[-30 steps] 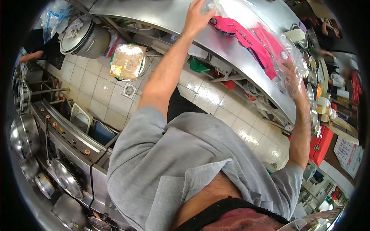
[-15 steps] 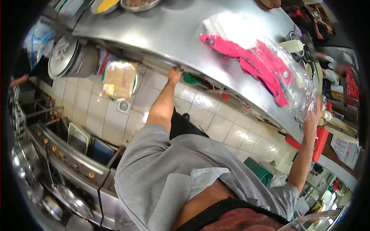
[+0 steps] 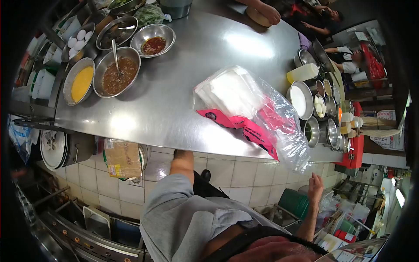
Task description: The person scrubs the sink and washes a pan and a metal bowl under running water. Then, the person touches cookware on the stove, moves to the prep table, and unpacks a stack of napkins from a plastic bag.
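My left hand (image 3: 182, 153) is at the steel table's near edge, where the tabletop hides its fingers. To the right, my right hand (image 3: 315, 188) is in the air beyond the table edge, fingers loosely bent and nothing seen in them. Just above it in the view lies a clear plastic bag (image 3: 233, 91) with pink printed panels and white, flat, stacked-looking contents. The bag's loose end (image 3: 297, 150) hangs over the edge of the table (image 3: 174, 105), apart from my right hand.
Bowls of brown sauce (image 3: 117, 78), yellow liquid (image 3: 82, 85) and eggs (image 3: 78, 43) stand at left. Steel containers (image 3: 312, 131) and a squeeze bottle (image 3: 303, 73) line the right. Another person's hand (image 3: 270, 15) rests at the far edge. A cardboard box (image 3: 124, 158) sits below.
My right hand has come off the plastic bag and dropped toward my side. My left hand has gone from view under the table edge. The view has turned, showing more of the tabletop.
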A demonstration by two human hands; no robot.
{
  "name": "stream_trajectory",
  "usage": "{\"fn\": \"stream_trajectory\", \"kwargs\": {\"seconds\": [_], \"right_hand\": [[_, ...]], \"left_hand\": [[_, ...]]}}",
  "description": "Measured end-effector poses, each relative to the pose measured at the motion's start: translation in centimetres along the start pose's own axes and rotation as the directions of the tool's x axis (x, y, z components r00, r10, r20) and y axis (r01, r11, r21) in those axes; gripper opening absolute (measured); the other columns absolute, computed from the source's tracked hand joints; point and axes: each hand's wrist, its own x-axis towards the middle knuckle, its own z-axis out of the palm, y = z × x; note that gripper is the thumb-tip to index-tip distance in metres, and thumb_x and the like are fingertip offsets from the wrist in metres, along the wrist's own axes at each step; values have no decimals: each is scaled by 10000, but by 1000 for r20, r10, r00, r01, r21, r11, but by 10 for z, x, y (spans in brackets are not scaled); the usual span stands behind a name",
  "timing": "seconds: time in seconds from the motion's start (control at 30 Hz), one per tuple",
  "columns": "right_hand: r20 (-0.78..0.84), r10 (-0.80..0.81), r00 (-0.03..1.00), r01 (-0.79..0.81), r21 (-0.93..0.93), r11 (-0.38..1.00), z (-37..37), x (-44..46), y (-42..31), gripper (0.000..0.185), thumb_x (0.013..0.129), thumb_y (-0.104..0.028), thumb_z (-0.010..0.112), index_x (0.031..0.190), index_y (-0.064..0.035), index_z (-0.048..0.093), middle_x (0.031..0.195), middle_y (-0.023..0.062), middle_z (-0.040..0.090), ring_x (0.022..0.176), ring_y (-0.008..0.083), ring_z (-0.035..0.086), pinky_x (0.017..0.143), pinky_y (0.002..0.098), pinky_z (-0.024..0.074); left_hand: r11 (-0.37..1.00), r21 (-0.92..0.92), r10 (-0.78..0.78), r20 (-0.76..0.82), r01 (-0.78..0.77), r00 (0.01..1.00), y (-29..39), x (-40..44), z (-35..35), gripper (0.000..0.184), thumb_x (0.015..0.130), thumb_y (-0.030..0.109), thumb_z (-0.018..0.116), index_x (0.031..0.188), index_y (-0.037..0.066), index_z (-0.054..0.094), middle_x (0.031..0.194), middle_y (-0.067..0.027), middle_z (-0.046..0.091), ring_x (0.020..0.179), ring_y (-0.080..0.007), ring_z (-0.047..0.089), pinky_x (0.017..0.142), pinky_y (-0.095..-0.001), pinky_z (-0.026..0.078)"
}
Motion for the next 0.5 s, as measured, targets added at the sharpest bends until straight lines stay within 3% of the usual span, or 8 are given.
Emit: {"fn": "stream_trajectory", "kwargs": {"seconds": [0.03,0.13,0.37,0.43,0.5], "right_hand": [[-1,6,1000,-6,0,1000,7,-4,1,229,854,-29,521,1065,27,589,956,156,588,875,280,588,764,337,469],[61,43,997,-50,119,992,25,-18,4,237,855,-67,558,1072,21,597,895,94,599,792,168,577,710,269,461],[336,106,936,-193,237,952,72,-52,2,239,858,-58,565,1085,8,596,879,73,596,807,146,573,728,263,458],[390,82,917,-198,268,943,93,-62,0,255,849,-75,578,1091,2,595,886,87,600,810,168,583,737,275,466],[524,-55,850,-130,309,942,115,-71,-8,280,843,-108,591,1105,-8,592,904,105,609,815,189,595,745,283,473]], "left_hand": [[1000,-16,-5,-2,5,1000,0,0,2,548,745,172,684,1219,-22,487,1223,-146,534,1132,-256,504,947,-345,405],[997,-77,-18,-4,17,1000,-2,-3,5,538,747,167,681,1215,-17,490,1225,-146,530,1127,-255,506,943,-350,407],[972,-235,9,-14,-12,1000,-2,-19,-8,514,751,156,674,1205,-7,497,1231,-147,520,1115,-252,512,934,-360,414],[956,-292,24,0,-23,1000,1,-35,-25,507,752,153,672,1202,-4,499,1232,-147,517,1111,-251,513,932,-364,416],[957,-288,24,15,-18,1000,7,-67,-57,500,753,150,670,1199,-1,501,1234,-147,515,1108,-251,515,929,-367,418]]}}
